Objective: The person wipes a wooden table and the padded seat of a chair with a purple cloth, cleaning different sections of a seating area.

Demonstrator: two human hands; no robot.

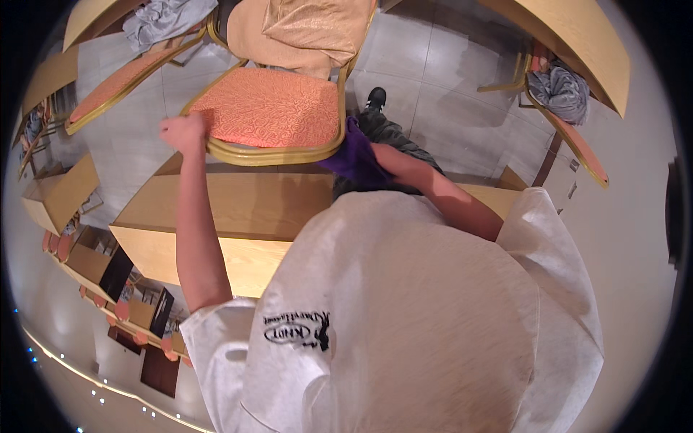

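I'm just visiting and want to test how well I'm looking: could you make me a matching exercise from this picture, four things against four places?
Things
1. Left hand
2. Purple cloth
3. Black sneaker
4. Grey cloth bundle

Places
A. On the grey tiled floor
B. By the orange-seated chair at the picture's far right
C. At the left edge of the large gold-framed chair
D. At the end of the right forearm

Right pairs: 1-C, 2-D, 3-A, 4-B
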